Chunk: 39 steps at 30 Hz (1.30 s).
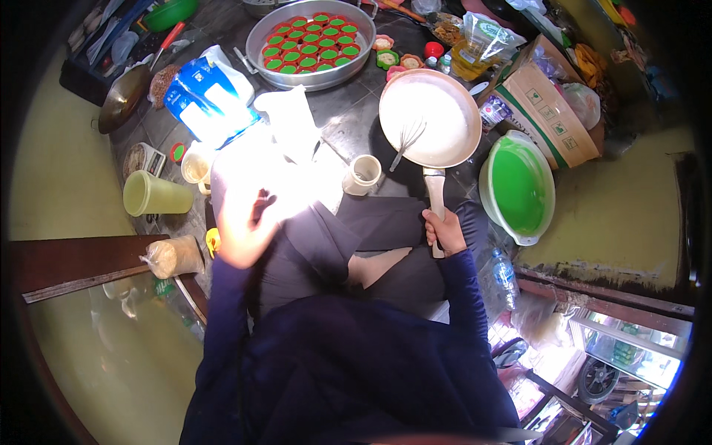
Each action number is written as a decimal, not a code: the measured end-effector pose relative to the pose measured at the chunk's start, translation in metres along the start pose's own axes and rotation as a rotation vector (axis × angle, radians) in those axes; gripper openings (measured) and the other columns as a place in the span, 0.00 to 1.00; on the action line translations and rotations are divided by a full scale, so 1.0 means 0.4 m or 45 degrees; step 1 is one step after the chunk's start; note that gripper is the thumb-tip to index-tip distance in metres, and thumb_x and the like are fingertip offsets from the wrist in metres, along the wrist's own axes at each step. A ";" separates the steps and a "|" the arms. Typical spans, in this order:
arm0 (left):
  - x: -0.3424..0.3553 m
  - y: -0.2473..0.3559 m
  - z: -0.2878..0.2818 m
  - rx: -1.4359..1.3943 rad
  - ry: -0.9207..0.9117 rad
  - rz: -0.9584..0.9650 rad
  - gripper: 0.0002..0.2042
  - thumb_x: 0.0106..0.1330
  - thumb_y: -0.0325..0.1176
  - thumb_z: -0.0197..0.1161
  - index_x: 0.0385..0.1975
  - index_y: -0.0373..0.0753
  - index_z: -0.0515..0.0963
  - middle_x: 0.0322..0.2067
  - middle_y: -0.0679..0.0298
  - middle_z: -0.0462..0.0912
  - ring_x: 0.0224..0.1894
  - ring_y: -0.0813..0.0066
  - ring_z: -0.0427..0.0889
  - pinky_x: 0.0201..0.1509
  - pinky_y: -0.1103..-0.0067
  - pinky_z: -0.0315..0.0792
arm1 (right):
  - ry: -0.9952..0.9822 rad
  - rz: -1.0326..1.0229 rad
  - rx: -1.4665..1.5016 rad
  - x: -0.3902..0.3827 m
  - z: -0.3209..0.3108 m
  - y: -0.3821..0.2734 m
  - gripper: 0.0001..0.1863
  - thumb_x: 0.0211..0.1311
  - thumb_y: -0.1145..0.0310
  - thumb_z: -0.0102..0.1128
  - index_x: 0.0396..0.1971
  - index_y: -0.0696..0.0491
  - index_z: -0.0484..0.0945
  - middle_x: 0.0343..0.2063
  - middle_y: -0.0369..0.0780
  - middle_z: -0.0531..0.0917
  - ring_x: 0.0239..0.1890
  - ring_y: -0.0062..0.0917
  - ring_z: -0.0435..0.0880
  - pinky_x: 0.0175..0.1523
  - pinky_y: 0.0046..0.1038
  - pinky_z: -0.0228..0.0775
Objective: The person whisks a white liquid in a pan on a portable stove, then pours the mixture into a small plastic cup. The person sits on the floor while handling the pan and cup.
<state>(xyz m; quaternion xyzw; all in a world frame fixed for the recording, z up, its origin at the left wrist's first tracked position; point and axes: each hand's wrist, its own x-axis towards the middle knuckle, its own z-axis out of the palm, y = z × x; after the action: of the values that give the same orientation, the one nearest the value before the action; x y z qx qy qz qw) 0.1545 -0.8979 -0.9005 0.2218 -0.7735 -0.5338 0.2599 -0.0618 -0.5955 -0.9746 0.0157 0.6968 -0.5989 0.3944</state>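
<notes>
My right hand is wrapped round the pale handle of a frying pan, which extends away from me at the right. The pan looks white inside, and a whisk lies against its left side, its handle crossing the rim. Above my left knee, my left hand is raised with its fingers apart and slightly curled, holding nothing I can see; glare washes out part of it. Beyond that hand stands a white container, also washed out. A cream mug stands between the knees and the pan.
A steamer tray of red cups with green filling stands far off. A tub of green batter and a cardboard box are right; a blue-white bag and yellow-green container left. A plastic bottle lies near my right elbow.
</notes>
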 end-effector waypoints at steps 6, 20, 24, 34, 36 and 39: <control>0.162 -0.108 0.303 0.453 -0.404 0.363 0.39 0.41 0.40 0.73 0.56 0.39 0.62 0.49 0.55 0.71 0.47 0.61 0.74 0.51 0.71 0.69 | 0.020 -0.036 0.041 0.004 -0.004 0.007 0.09 0.58 0.70 0.55 0.27 0.57 0.66 0.12 0.32 0.67 0.10 0.14 0.65 0.14 0.20 0.59; 0.348 -0.208 0.390 0.261 -0.440 0.150 0.36 0.44 0.41 0.72 0.54 0.37 0.64 0.46 0.56 0.75 0.50 0.64 0.74 0.54 0.73 0.67 | 0.085 -0.086 0.121 0.014 -0.005 0.019 0.10 0.58 0.69 0.57 0.25 0.58 0.67 0.13 0.33 0.69 0.10 0.15 0.66 0.14 0.20 0.60; 0.377 -0.221 0.412 0.245 -0.458 0.060 0.35 0.44 0.40 0.72 0.53 0.37 0.65 0.44 0.59 0.76 0.47 0.69 0.75 0.52 0.74 0.68 | 0.086 -0.113 0.151 0.012 -0.002 0.015 0.10 0.58 0.69 0.57 0.25 0.58 0.68 0.13 0.33 0.69 0.10 0.15 0.66 0.14 0.20 0.60; 0.266 -0.227 0.368 0.388 -0.544 -0.145 0.22 0.58 0.43 0.61 0.45 0.34 0.71 0.31 0.61 0.78 0.27 0.78 0.76 0.28 0.81 0.72 | 0.077 -0.127 0.137 0.000 0.009 -0.012 0.10 0.58 0.69 0.57 0.25 0.58 0.68 0.12 0.33 0.69 0.10 0.15 0.66 0.14 0.20 0.60; 0.225 -0.180 0.385 0.020 -0.788 -0.495 0.22 0.63 0.48 0.54 0.43 0.33 0.71 0.29 0.61 0.78 0.21 0.80 0.75 0.21 0.84 0.68 | 0.077 -0.116 0.156 -0.009 0.014 -0.021 0.10 0.58 0.69 0.57 0.26 0.58 0.68 0.12 0.33 0.69 0.10 0.15 0.66 0.14 0.20 0.60; 0.227 -0.093 0.428 -0.285 -0.823 -0.547 0.23 0.65 0.50 0.49 0.40 0.31 0.72 0.25 0.60 0.79 0.15 0.81 0.72 0.15 0.85 0.64 | 0.078 -0.110 0.175 -0.028 0.025 -0.034 0.10 0.58 0.69 0.57 0.26 0.58 0.68 0.12 0.33 0.69 0.10 0.15 0.66 0.14 0.19 0.60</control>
<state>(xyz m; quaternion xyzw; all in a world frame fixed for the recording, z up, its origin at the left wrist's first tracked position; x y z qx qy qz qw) -0.0221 -0.8448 -0.9709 0.1695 -0.6885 -0.6992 -0.0918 -0.0555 -0.6026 -0.9567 0.0312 0.6659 -0.6609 0.3448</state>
